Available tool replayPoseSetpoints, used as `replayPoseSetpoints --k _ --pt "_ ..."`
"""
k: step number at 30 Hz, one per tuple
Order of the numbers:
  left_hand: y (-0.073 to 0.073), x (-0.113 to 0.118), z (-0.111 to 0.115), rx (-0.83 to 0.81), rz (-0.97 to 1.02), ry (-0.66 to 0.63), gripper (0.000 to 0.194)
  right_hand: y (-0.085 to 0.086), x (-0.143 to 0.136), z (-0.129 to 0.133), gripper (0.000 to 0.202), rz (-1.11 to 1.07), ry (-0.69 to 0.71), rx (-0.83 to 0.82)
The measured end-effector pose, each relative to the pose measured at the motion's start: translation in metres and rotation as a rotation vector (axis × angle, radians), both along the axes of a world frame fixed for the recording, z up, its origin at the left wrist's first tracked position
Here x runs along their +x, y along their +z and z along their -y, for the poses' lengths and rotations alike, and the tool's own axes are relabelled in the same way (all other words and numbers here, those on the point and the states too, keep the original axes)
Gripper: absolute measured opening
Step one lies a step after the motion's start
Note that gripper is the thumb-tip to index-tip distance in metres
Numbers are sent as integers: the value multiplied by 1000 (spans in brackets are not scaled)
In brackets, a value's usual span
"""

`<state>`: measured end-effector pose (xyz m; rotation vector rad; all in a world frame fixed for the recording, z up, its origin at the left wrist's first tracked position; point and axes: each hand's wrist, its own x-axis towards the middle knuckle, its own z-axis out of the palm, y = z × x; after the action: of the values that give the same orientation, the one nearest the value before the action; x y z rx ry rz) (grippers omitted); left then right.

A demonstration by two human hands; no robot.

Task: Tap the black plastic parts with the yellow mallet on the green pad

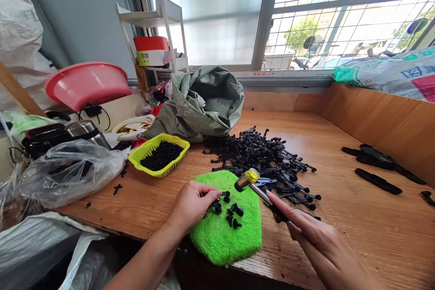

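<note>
Over a bright green cloth (234,244), my left hand (192,201) pinches a small black plastic part (225,194) between thumb and finger. Several loose black pieces (235,210) lie on the cloth beside it. My right hand (314,231) is wrapped round the handle of a mallet (252,176) with a yellow face, its head raised above the cloth's upper right. Behind the cloth spreads a large heap of long black plastic parts (254,149). A yellow basket (135,163) to the left holds many small black pieces.
A grey-green sack (204,108) gapes behind the heap. Clear plastic bags (73,163) and a pink basin (86,84) crowd the left. Flat black pieces (378,181) lie at right, near a wooden side panel (380,118). A white rack (166,22) stands by the window.
</note>
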<state>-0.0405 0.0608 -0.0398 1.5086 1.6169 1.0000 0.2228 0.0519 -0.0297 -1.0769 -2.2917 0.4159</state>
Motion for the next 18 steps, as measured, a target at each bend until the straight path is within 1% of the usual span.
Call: replayPoseSetpoints --k 3,7,8,11,12,16,18 --pt "0 0 1 13 -58 -3 32 3 -10 1 43 45 -19 78" --pt "4 0 5 65 -122 21 27 8 -20 2 53 228 -27 185" --pt "6 1 6 85 -136 28 25 9 -21 2 53 236 -34 206" --pt "11 3 10 152 -218 43 20 13 -21 4 53 130 -61 245" --pt "12 4 11 171 -250 43 19 13 -21 4 54 127 -61 252" --pt "15 5 11 173 -354 18 17 11 -19 4 58 298 -24 258" --pt "16 5 10 151 -371 10 18 10 -19 3 53 211 -31 248"
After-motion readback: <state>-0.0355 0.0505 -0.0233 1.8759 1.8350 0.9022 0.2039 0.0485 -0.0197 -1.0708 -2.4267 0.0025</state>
